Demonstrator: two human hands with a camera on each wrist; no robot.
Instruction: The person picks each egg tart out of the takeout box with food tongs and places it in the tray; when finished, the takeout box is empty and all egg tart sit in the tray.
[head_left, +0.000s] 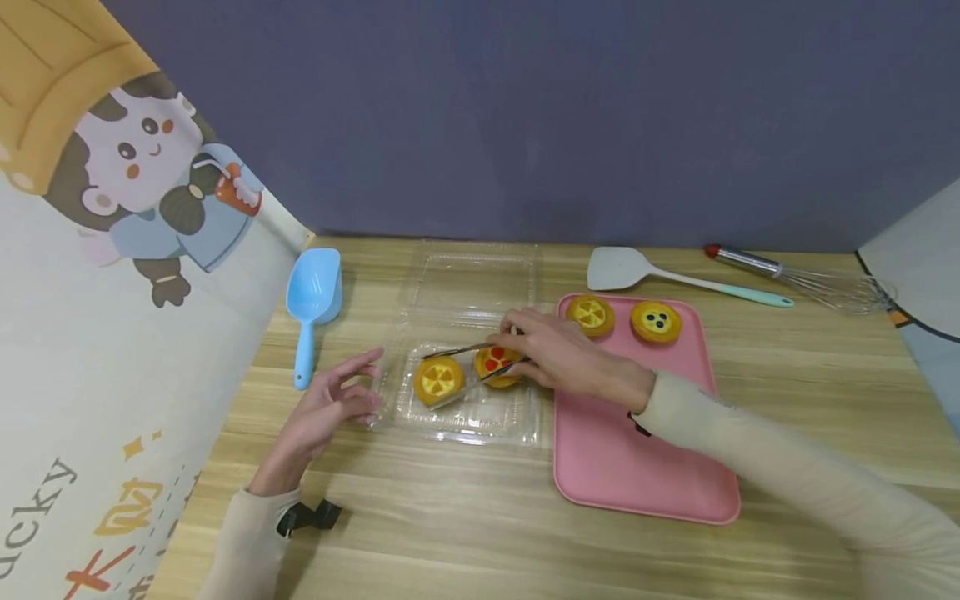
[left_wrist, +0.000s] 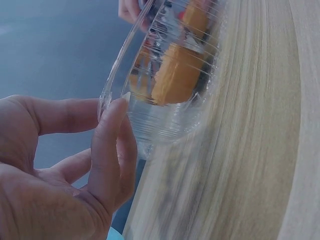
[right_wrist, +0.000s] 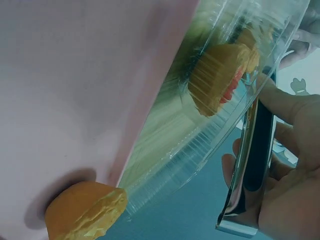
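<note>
My right hand [head_left: 551,350] holds metal tongs [right_wrist: 250,160] over a clear plastic box [head_left: 465,435]. Their spread arms reach left across a tart with red fruit [head_left: 495,357], and their ends lie on either side of a tart with orange wedges [head_left: 439,380]. Both tarts sit inside the box; whether the tongs touch the orange one, I cannot tell. At the box's left rim is my left hand [head_left: 326,408], fingers relaxed and apart. Its fingertips [left_wrist: 117,107] are at the rim in the left wrist view.
Right of the box lies a pink tray [head_left: 637,475] bearing an orange-topped tart [head_left: 590,315] and a blueberry-topped tart [head_left: 656,322]. Behind it lie a white spatula [head_left: 618,269] and a whisk [head_left: 817,283]. A blue scoop [head_left: 315,287] is at left. The box's lid [head_left: 474,279] is folded back.
</note>
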